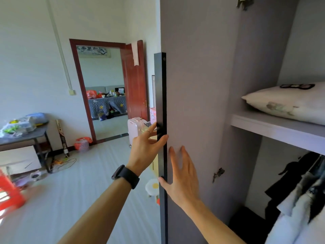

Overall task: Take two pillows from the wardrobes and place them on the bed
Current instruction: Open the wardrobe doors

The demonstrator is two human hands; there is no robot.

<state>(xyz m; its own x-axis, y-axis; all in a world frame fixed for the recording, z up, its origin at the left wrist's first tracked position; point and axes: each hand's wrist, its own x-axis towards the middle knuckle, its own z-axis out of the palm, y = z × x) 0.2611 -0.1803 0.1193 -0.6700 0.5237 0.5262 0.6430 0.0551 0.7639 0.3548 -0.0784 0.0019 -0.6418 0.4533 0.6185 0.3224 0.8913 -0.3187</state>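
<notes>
reaching forward with both arms, watch [125,175] on left wrist. pinching black handle strip [161,88] at door's edge with left hand [146,145], thumb on near face, fingers behind. pressing right hand [182,175] flat on inner face of open grey wardrobe door [202,85], fingers straight and spread, holding nothing. white pillow [288,103] lying on upper shelf [274,127] right of door, well apart from both hands. dark clothes [299,191] hanging below shelf.
</notes>
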